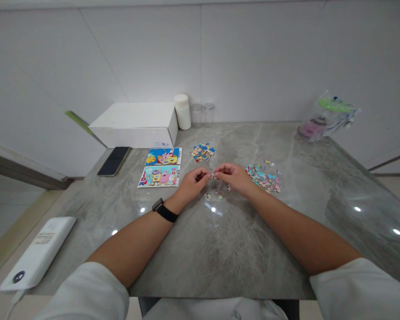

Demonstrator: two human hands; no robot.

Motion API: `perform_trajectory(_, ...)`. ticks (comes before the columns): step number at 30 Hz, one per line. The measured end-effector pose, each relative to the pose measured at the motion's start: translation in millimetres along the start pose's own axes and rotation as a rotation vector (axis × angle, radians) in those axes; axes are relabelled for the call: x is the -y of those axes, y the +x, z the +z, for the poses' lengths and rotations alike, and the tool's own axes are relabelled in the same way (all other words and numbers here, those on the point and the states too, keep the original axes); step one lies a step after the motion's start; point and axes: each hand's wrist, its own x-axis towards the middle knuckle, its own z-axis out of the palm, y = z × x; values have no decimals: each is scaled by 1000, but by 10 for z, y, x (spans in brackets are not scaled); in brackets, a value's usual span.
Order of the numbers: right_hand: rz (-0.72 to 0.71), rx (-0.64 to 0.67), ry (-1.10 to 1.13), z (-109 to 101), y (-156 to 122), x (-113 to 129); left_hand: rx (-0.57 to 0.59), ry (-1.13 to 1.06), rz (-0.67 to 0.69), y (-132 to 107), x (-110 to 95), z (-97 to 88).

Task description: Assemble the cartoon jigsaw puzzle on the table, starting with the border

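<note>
Fingers (pixel 205 175) around puzzle piece (pixel 214 176), axis indiscernible

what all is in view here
table: one, grey marble, centre
box: one, white, back left
bottle: one, white, beside box
jars: two, clear, beside bottle
phone: one, black, left
picture cards: two, colourful, by phone
piece piles: two, multicoloured, centre and right
loose pieces: few, multicoloured, centre
bag: one, clear, back right
flat device: one, white, front left
wristband: one, black, left wrist
left hand, right hand: two, bare, fingers pinching small piece
</note>
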Motion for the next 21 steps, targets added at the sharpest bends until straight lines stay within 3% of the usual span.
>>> perform_trajectory(15, -35, -120, -23, -2, -14, -8, 0, -43, -126, -2, -59, -2)
perform_trajectory(21, -69, -89, -44, 11, -15, -7, -10, -44, -134, -5, -64, 5)
